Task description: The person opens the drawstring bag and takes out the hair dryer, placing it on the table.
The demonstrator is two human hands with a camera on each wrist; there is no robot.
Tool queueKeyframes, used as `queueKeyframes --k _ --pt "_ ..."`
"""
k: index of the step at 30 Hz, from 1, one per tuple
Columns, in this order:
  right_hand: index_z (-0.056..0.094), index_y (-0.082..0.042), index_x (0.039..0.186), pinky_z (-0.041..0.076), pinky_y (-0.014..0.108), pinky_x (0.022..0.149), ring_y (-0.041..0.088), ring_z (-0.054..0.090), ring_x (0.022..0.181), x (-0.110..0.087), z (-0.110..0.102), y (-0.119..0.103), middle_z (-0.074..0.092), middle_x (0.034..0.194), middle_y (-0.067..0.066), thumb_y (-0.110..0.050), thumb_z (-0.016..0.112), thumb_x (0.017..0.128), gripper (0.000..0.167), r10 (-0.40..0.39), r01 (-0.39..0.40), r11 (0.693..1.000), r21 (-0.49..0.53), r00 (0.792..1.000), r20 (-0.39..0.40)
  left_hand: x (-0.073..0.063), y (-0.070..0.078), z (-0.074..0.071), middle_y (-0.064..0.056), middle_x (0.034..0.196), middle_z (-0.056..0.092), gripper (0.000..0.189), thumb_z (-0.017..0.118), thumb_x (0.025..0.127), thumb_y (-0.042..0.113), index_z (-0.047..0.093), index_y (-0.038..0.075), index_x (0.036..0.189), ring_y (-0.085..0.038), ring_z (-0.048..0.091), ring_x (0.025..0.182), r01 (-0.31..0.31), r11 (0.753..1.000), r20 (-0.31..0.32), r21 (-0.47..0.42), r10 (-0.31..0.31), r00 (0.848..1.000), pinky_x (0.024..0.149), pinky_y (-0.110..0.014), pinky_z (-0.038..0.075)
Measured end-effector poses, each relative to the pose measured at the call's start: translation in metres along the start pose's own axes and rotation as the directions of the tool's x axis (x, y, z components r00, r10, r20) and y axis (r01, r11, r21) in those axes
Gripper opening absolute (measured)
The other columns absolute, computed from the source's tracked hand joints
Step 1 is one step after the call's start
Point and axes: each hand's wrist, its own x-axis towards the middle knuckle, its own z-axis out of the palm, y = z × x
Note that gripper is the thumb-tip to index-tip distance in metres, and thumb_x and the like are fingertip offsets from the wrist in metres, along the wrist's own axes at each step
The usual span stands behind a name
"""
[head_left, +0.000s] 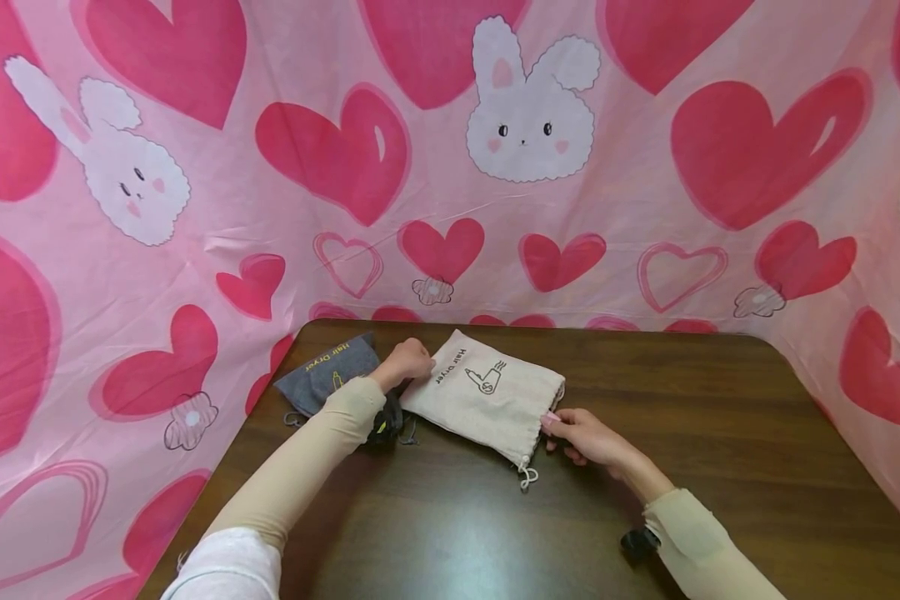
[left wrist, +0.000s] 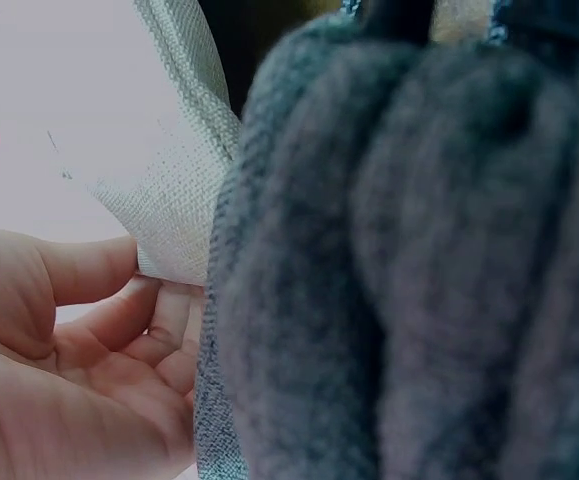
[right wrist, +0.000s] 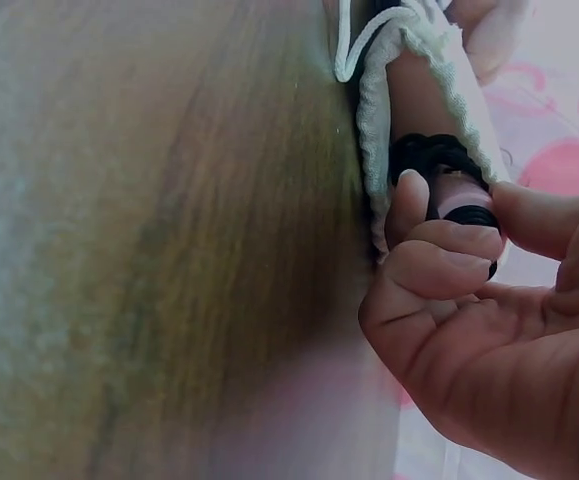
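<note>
A white drawstring bag [head_left: 495,392] printed "Hair Dryer" lies across the back middle of the table, its mouth facing right. My left hand [head_left: 408,362] pinches the corner of its closed end between thumb and fingers, as the left wrist view also shows. At the mouth, my right hand [head_left: 588,437] curls its fingers round a pink hair dryer [right wrist: 459,190] with black cord [right wrist: 434,155] wound about it, the thumb against the bag's edge. Most of the dryer is hidden inside the bag. A white drawstring [head_left: 527,475] trails from the mouth's near corner.
A dark grey drawstring bag [head_left: 322,371], also printed "Hair Dryer", lies at the back left, partly behind the left wrist; its gathered cloth [left wrist: 399,260] fills much of the left wrist view. The brown wooden table [head_left: 682,392] meets a pink heart-patterned curtain [head_left: 435,192] at the back.
</note>
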Motion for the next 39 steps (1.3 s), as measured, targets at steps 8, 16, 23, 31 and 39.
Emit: queueKeyframes --k 8,16,23,31,39 --pt "0.062 0.007 0.106 0.036 0.024 0.052 0.013 0.042 0.057 -0.0013 -0.0015 0.0009 0.065 0.088 0.010 -0.032 0.056 0.110 0.040 -0.001 0.001 0.996 0.087 1.000 0.004 -0.0006 0.0022 0.0004 0.002 0.054 0.028 0.052 0.063 0.104 0.012 0.043 0.013 0.055 -0.012 0.022 0.050 0.023 1.000 -0.009 0.002 -0.023 1.000 0.050 -0.029 0.026" --pt "0.061 0.009 0.112 0.035 0.024 0.052 0.013 0.041 0.058 -0.0033 -0.0015 0.0031 0.065 0.089 0.010 -0.031 0.057 0.110 0.040 0.011 -0.012 0.992 0.127 1.000 0.004 0.0007 0.0014 0.0002 0.001 0.054 0.029 0.051 0.063 0.103 0.011 0.044 0.012 0.056 -0.013 0.025 0.050 0.025 1.000 -0.004 -0.016 -0.025 1.000 0.051 -0.029 0.028" --pt "0.060 0.009 0.116 0.035 0.025 0.052 0.013 0.041 0.058 -0.0066 -0.0024 0.0051 0.065 0.089 0.009 -0.033 0.057 0.110 0.042 0.032 -0.032 0.987 0.155 0.999 0.000 0.0023 0.0005 0.0008 0.001 0.055 0.029 0.050 0.063 0.103 0.011 0.045 0.012 0.056 -0.014 0.026 0.051 0.021 1.000 -0.003 -0.018 -0.021 1.000 0.051 -0.029 0.028" --pt "0.060 0.007 0.117 0.036 0.025 0.051 0.013 0.040 0.058 -0.0060 -0.0035 0.0025 0.064 0.091 0.008 -0.039 0.054 0.111 0.047 0.068 -0.073 0.989 0.132 0.997 0.042 0.0030 -0.0025 0.0000 0.002 0.055 0.026 0.054 0.062 0.104 0.013 0.040 0.013 0.054 -0.012 0.017 0.051 0.003 1.000 0.002 -0.028 -0.003 1.000 0.049 -0.029 0.023" --pt "0.057 0.004 0.115 0.037 0.025 0.051 0.013 0.041 0.057 -0.0011 -0.0042 0.0009 0.060 0.091 0.010 -0.047 0.050 0.111 0.052 0.068 -0.077 0.992 0.096 0.994 0.087 0.0037 -0.0019 -0.0019 0.002 0.054 0.027 0.050 0.062 0.100 0.009 0.043 0.013 0.054 -0.013 0.022 0.051 0.007 1.000 0.007 -0.006 -0.007 1.000 0.049 -0.028 0.025"
